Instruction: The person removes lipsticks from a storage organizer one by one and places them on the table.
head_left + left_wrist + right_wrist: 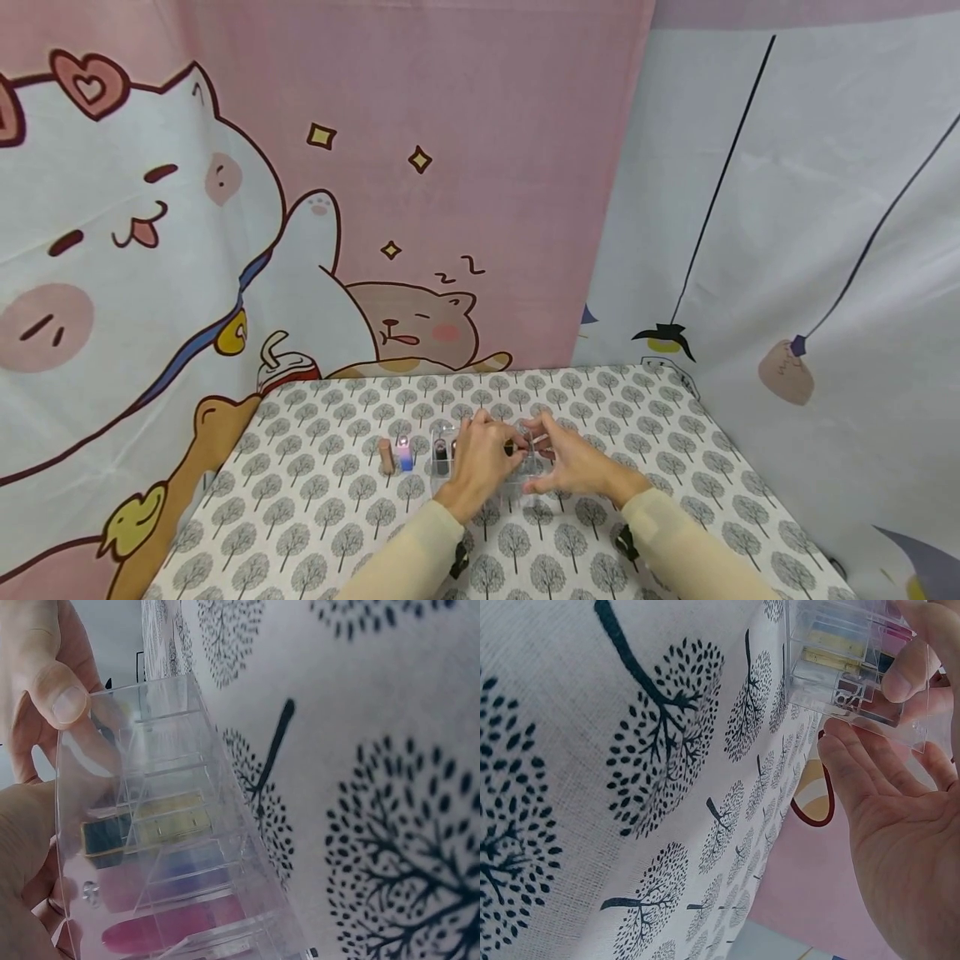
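Plastic that you can see through makes up the box (441, 481), which sits on the white cloth (300, 521) with grey trees on it. Little walls split the box into slots. Some slots have tubes in them: a gold and dark tube (172, 826), a bright pink tube (169, 930) and, near the left end, a black tube (441, 458). The left hand (482, 450) reaches over the middle of the box, with its thumb bent toward the gold tube; the fingers hide that spot, so I cannot tell if they pinch a tube or just touch. The right hand (572, 460) is spread at the right end, thumb by the front corner, its long fingers loose and nearly straight. Left of the box, a brown tube (386, 457) and a pink and blue tube (406, 454) stand side by side. Pink cloth (487, 167) with sleepy cats hangs behind.
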Tool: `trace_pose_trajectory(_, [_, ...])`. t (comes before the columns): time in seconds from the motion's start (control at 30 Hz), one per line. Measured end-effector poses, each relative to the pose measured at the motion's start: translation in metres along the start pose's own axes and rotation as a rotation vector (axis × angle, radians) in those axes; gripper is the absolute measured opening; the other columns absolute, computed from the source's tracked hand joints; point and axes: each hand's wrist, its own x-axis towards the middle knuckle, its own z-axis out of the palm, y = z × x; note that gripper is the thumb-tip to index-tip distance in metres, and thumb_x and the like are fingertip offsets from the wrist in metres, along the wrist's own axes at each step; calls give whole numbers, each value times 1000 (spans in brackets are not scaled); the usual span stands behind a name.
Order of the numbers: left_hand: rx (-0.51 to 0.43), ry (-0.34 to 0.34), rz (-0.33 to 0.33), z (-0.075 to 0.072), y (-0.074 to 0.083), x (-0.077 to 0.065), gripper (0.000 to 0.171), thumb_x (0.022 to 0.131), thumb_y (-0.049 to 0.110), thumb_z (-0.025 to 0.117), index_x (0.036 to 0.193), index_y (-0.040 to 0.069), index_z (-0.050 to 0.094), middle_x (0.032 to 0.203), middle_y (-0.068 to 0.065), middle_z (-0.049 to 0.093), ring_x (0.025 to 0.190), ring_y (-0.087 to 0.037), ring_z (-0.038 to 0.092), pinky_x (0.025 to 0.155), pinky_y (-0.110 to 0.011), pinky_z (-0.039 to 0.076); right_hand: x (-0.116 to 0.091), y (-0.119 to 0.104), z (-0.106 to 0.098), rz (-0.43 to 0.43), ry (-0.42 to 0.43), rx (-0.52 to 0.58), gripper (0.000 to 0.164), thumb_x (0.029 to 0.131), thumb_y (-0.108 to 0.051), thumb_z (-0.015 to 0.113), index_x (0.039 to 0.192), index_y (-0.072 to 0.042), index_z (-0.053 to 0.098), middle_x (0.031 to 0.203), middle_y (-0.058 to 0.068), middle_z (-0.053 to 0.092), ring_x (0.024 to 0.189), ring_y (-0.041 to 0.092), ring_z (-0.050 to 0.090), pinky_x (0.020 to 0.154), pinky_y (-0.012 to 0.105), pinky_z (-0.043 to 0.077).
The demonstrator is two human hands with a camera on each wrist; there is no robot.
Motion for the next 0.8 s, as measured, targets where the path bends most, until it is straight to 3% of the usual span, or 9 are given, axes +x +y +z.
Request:
trace_pose_trajectory(0.33, [-56, -3, -48, 1, 0, 0, 20, 85, 33, 107, 99, 31, 92, 106, 12, 91, 81, -5, 43, 83, -25, 37, 1, 1, 0, -23, 0, -11, 96, 85, -31, 107, 157, -9, 47, 168, 19, 63, 142, 33, 75, 124, 50, 64])
trace_pose_trajectory(0.6, [-116, 27, -72, -2, 1, 0, 21, 87, 28, 105, 103, 27, 91, 113, 6, 90, 101, -15, 73, 98, -38, 58, 0, 4, 0, -46, 3, -8, 90, 87, -31, 106, 153, -11, 48, 170, 22, 60, 143, 38, 74, 125, 53, 63])
trace_pose_trajectory(0.8, [-179, 21, -102, -7, 3, 1, 20, 89, 25, 103, 105, 25, 90, 114, 4, 88, 109, -20, 79, 113, -50, 64, -1, 4, 1, -41, -7, -6, 89, 87, -31, 106, 152, -14, 48, 166, 15, 64, 143, 35, 74, 125, 51, 63])
